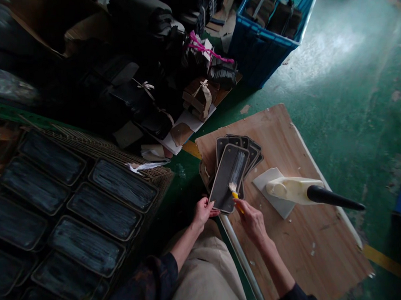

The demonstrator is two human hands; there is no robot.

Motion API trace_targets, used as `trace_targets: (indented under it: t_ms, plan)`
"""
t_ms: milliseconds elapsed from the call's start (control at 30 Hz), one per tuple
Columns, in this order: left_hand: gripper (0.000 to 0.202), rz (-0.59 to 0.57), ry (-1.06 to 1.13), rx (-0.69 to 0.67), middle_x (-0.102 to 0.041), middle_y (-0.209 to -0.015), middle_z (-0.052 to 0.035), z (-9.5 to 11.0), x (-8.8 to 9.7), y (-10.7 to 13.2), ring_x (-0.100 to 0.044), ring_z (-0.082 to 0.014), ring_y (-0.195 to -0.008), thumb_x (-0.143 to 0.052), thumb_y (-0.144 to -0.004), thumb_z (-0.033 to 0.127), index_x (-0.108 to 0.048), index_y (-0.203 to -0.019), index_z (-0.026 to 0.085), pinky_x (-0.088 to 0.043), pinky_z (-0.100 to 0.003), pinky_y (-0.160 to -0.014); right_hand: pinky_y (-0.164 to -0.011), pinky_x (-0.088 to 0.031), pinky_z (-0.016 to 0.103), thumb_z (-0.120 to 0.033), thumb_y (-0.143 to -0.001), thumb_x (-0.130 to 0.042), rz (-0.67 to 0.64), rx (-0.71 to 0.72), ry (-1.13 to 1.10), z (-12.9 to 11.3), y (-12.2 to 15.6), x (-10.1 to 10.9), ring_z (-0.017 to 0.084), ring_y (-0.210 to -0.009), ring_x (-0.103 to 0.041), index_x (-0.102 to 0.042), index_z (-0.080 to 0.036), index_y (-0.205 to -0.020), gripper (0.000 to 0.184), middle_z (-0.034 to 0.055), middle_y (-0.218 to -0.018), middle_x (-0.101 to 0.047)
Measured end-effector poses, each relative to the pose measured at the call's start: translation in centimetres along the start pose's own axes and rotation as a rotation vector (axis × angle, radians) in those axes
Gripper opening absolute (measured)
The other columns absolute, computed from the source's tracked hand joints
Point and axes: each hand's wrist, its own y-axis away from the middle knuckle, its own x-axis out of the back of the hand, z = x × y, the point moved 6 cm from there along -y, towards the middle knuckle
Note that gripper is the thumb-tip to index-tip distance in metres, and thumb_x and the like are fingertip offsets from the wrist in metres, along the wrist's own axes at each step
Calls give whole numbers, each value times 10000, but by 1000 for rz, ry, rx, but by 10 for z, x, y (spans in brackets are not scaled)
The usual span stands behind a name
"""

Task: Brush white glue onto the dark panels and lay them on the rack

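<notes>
My left hand pinches the near corner of a dark rounded rectangular panel, thumb on top and fingers beneath. In my right hand is a brush with a yellow handle, its pale bristles touching the panel's face. A whitish wet streak runs along the panel's right side. Under it lies a fanned stack of similar panels on a wooden board. To the right, a cream bottle with a black nozzle rests on a pale square card.
At left, a rack carries several coated panels. Bundles tied with strips and dark stacked pieces lie on the far side. A blue crate with bundles inside stands on the green floor.
</notes>
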Motion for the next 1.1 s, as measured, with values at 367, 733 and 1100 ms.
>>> trace_targets:
  t_ms: [367,733,1100]
  plan:
    - [278,32,-83,-31,-648,-596,-4,3,4,-3,-662,-127,-485,-695,-800,320,-477,-745,156,-529,-183,-456,-611,-540,230,-326,-965,-440,-277,-162,-433,-13,3,9,144,-619,-675,-617,-228,-1066,227,-9,-711,-689]
    - [322,10,-147,-79,-595,-502,20,8,4,-12,-630,-126,-423,-710,-753,393,-483,-697,172,-479,-165,-394,-638,-547,269,-386,-933,-486,158,-159,-418,64,-118,45,162,-672,-685,-619,-213,-1104,277,16,-771,-699]
    - [269,14,-65,-59,-625,-547,4,6,6,-12,-663,-141,-467,-708,-771,339,-520,-721,153,-523,-183,-435,-724,-526,279,-266,-968,-414,26,63,-122,9,-86,6,190,-831,-688,-599,-206,-1164,276,87,-1045,-698]
